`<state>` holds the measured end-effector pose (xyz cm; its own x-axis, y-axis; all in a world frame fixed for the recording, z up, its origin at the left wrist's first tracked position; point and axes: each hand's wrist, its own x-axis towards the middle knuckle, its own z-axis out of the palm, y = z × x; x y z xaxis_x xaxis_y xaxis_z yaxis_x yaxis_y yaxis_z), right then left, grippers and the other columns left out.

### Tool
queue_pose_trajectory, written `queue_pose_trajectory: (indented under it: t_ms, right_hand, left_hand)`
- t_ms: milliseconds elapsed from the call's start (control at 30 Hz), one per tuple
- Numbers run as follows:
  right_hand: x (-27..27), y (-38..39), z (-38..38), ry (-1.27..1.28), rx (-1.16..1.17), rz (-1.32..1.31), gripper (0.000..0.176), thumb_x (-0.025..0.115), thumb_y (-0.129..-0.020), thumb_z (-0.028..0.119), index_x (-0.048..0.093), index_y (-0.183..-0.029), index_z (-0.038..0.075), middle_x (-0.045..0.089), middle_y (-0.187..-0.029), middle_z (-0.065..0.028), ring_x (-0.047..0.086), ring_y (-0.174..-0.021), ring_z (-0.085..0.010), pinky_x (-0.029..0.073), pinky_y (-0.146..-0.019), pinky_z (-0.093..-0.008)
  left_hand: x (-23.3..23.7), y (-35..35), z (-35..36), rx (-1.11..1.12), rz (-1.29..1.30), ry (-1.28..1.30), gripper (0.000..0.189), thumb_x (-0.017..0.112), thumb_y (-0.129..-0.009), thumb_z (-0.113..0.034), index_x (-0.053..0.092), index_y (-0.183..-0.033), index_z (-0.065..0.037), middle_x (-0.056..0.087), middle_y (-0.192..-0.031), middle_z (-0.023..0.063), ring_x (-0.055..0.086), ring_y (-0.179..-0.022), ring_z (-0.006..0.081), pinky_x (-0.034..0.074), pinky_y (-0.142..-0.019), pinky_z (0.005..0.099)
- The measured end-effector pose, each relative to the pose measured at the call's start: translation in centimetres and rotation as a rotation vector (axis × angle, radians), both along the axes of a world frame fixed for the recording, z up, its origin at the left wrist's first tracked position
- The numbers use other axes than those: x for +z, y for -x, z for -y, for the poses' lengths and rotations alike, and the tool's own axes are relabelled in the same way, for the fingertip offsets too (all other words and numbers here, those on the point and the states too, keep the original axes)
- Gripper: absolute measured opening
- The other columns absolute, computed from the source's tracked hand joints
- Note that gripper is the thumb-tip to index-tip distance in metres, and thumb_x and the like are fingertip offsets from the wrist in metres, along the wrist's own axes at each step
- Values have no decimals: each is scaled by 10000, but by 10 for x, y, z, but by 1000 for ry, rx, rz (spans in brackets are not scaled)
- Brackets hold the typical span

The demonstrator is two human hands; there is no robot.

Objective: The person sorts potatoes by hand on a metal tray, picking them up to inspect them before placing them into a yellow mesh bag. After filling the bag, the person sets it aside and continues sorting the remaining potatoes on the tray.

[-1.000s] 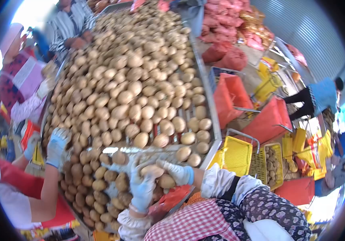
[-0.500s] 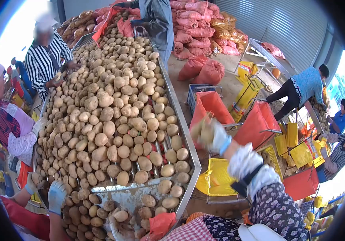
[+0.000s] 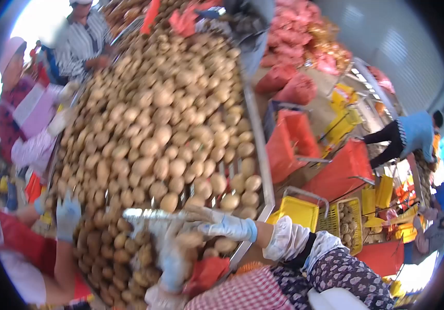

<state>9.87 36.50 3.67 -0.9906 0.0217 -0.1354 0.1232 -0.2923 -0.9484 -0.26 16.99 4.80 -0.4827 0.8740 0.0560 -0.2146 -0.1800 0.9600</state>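
Observation:
Both of my hands wear pale gloves with blue cuffs. My right hand [image 3: 224, 226] reaches left over the near end of the sorting table [image 3: 267, 206], its fingers stretched out and apart. My left hand [image 3: 172, 261] is just below and left of it, low over the metal chute among the potatoes [image 3: 129, 243]. Motion smears its fingers, and its grip cannot be made out. A blurred potato [image 3: 190, 238] lies between the two hands. Beside my left hand is a red cloth or bag [image 3: 206, 273].
A co-worker's gloved hand [image 3: 68, 214] is at the table's left edge. Other people stand along the left side. To the right are red open bags [image 3: 290, 144], a yellow crate [image 3: 348, 222], yellow frames and a bending person [image 3: 413, 135]. Red sacks [image 3: 294, 31] are stacked behind.
My right hand has come from beyond the table's right edge back over the chute, its fingers now stretched out. My left hand has shifted slightly right. The view has tilted and blurred.

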Motion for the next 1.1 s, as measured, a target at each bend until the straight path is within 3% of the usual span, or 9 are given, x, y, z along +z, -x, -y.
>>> queue_pose_trajectory:
  t_ms: [167, 500, 633, 767, 833, 933, 1000, 1033, 1100]
  right_hand:
    - [-41, 5, 27, 586, -96, 85, 528, 446, -946, 422, 479, -1298, 29, 653, -923, -108, 645, -718, -194, 507, -530, -291]
    - [4, 7, 40, 935, -141, 48, 668, 417, -939, 545, 350, -1418, 83, 430, -1391, -230, 517, -1121, -364, 432, -928, -458]
    - [-33, 10, 26, 1222, 310, -134, 528, 447, -948, 495, 504, -1236, 55, 614, -1115, -183, 647, -718, -210, 549, -598, -307]
    - [-16, -5, 33, 1323, -60, -32, 367, 402, -995, 368, 556, -1118, 58, 644, -854, -112, 570, -516, -157, 495, -494, -251]
    - [-13, -9, 36, 1053, -445, 134, 326, 395, -996, 326, 555, -1121, 71, 639, -864, -63, 561, -503, -161, 504, -525, -244]
    - [-12, -7, 32, 1155, 86, -136, 313, 441, -966, 321, 552, -1126, 76, 633, -896, -40, 589, -591, -158, 519, -581, -258]
    - [-9, -18, 32, -296, -336, -232, 301, 482, -927, 325, 570, -1069, 75, 620, -817, -50, 575, -636, -150, 495, -575, -264]
    - [-8, -26, 19, -315, -362, -225, 301, 482, -927, 325, 570, -1069, 75, 620, -817, -50, 575, -636, -150, 495, -575, -264]
    - [-8, -45, -27, 984, -181, 131, 283, 489, -902, 347, 578, -962, 85, 595, -762, -46, 548, -651, -147, 465, -565, -268]
  left_hand:
    - [-26, 21, 30, 663, -1297, 953, 598, 557, -873, -330, 433, -1351, 6, 353, -1429, 222, 305, -1313, 428, 220, -1102, 522]
    - [-117, 85, 158, 798, -1128, 1359, 670, 488, -890, -489, 370, -1454, -148, 266, -1521, 203, 231, -1382, 444, 161, -1128, 564]
    - [-87, 48, 117, 507, -1256, 1368, 784, 463, -888, -530, 294, -1468, -30, 266, -1519, 218, 245, -1387, 424, 121, -1139, 565]
    - [-97, 9, 113, 429, -911, 985, 828, 530, -869, -484, 261, -1462, 27, 257, -1512, 244, 227, -1391, 430, 120, -1157, 513]
    - [-91, 7, 109, 418, -1026, 1019, 823, 537, -870, -471, 257, -1463, 26, 255, -1512, 245, 220, -1392, 431, 126, -1156, 510]
    - [-93, 16, 102, 444, -1155, 1068, 816, 562, -867, -430, 250, -1466, 27, 256, -1508, 250, 211, -1391, 433, 142, -1152, 500]
    - [-88, 27, 89, 445, -1159, 1181, 799, 566, -874, -396, 239, -1475, 18, 256, -1509, 241, 207, -1396, 423, 145, -1150, 490]
    - [-93, 33, 87, 521, -1181, 1088, 785, 536, -875, -437, 270, -1464, 9, 234, -1525, 226, 185, -1410, 411, 124, -1157, 499]
    - [-96, 33, 84, 485, -1174, 1069, 773, 536, -875, -425, 276, -1464, 3, 226, -1531, 219, 178, -1415, 409, 120, -1155, 506]
